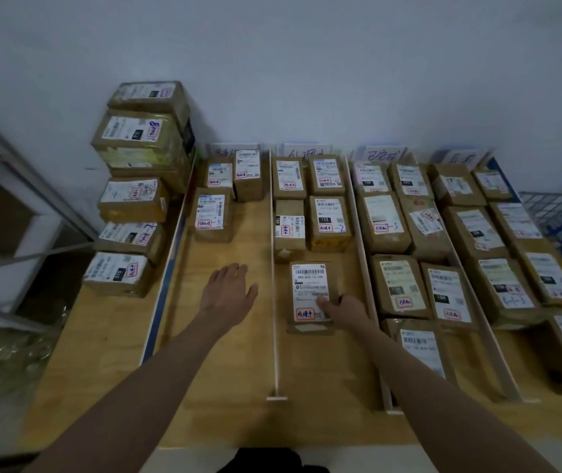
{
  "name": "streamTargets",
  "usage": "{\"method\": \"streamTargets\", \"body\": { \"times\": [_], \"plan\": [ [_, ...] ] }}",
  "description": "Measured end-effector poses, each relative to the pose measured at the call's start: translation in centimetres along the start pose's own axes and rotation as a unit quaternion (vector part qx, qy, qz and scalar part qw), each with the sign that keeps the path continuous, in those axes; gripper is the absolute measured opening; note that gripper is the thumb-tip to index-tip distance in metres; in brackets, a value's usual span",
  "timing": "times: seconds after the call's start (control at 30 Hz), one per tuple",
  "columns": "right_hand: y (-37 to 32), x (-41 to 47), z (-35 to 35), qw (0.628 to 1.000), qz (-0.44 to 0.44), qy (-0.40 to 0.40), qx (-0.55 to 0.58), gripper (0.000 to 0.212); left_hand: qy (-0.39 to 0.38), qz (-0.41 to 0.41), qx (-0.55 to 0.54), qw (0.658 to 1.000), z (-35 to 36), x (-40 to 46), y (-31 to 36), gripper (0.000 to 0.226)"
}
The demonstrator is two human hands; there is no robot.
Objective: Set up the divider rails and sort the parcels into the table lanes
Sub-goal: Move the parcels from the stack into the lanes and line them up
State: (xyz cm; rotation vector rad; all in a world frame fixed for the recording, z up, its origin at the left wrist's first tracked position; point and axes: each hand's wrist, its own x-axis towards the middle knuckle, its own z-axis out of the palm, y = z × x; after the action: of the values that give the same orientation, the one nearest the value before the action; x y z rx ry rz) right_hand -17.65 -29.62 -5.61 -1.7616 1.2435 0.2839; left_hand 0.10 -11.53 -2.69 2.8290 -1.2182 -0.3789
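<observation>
With the right hand (341, 310) gripping the near corner of the parcel (310, 295), thumb on its label, just right of the flat, open left hand (228, 290) across the divider rail (274, 268), slide it squarely forward against the parcels beyond.

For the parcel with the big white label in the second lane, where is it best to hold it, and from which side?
Probably across its two long sides, coming from above. The parcel lies flat, label up, with bare table around it. The right hand already rests on its near right corner; the white rail on its left leaves a gap for fingers.
</observation>
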Motion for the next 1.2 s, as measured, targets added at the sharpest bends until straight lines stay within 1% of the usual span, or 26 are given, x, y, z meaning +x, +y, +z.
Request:
{"method": "streamTargets", "body": {
  "times": [0.07, 0.17, 0.3, 0.4, 0.47, 0.53, 0.63, 0.67, 0.73, 0.77, 0.8, 0.87, 0.93, 1.0, 1.1, 1.2],
  "plan": [
    [-0.1, 1.7, 0.8, 1.0, 0.004, -0.013, 0.014, 0.041, -0.003, -0.006, -0.009, 1.0, 0.5, 0.9, -0.2, 0.058],
    [-0.7, 3.8, 1.3, 1.0, 0.002, -0.027, -0.006, 0.043, -0.009, -0.004, -0.018, 1.0, 1.2, 2.2, -0.5, 0.057],
    [-0.9, 6.2, 2.3, 0.999, 0.018, -0.03, 0.004, 0.039, -0.015, 0.003, -0.021, 1.0, 2.2, 3.7, -0.9, 0.057],
    [0.3, 8.2, 3.3, 0.999, 0.023, -0.023, -0.018, 0.049, -0.024, -0.003, -0.034, 0.999, 2.9, 4.2, -1.3, 0.057],
    [1.2, 9.4, 3.9, 0.999, 0.02, -0.028, -0.026, 0.05, -0.027, -0.011, -0.037, 0.999, 3.3, 4.1, -1.5, 0.057],
    [0.5, 9.2, 3.9, 0.999, 0.014, -0.025, -0.018, 0.051, -0.028, -0.02, -0.036, 0.999, 3.6, 3.9, -1.6, 0.057],
    [0.0, 9.2, 3.8, 0.999, 0.003, -0.033, -0.022, 0.045, -0.026, -0.036, -0.032, 0.998, 3.6, 3.1, -2.1, 0.058],
    [0.1, 9.3, 3.8, 0.999, -0.003, -0.033, -0.024, 0.047, -0.023, -0.04, -0.033, 0.998, 3.4, 2.6, -2.3, 0.058],
    [-0.6, 8.9, 3.8, 0.999, -0.008, -0.009, -0.034, 0.067, -0.02, -0.048, -0.038, 0.998, 2.9, 1.4, -2.9, 0.058],
    [-1.4, 8.4, 3.6, 0.999, -0.02, 0.014, -0.04, 0.074, -0.016, -0.054, -0.039, 0.998, 2.5, 0.8, -3.3, 0.058],
    [-2.5, 7.7, 3.4, 0.997, -0.036, 0.045, -0.059, 0.075, -0.01, -0.061, -0.04, 0.997, 2.1, 0.2, -3.7, 0.058],
    [-5.9, 5.3, 2.9, 0.983, -0.089, 0.103, -0.121, 0.065, -0.002, -0.081, -0.044, 0.996, 1.1, -1.0, -5.0, 0.058],
    [-9.3, 3.7, 3.1, 0.964, -0.155, 0.142, -0.164, 0.055, 0.003, -0.108, -0.044, 0.993, 0.1, -2.3, -6.8, 0.057],
    [-12.4, 2.3, 4.3, 0.943, -0.231, 0.144, -0.193, 0.05, 0.01, -0.142, -0.046, 0.989, -0.9, -3.8, -8.9, 0.056],
    [-16.7, 0.4, 7.5, 0.921, -0.298, 0.113, -0.224, 0.05, 0.028, -0.189, -0.04, 0.981, -2.4, -6.2, -12.3, 0.056],
    [-19.9, -1.3, 10.9, 0.89, -0.363, 0.097, -0.259, 0.045, 0.041, -0.237, -0.036, 0.97, -3.8, -8.1, -15.8, 0.057]
  ]
}}
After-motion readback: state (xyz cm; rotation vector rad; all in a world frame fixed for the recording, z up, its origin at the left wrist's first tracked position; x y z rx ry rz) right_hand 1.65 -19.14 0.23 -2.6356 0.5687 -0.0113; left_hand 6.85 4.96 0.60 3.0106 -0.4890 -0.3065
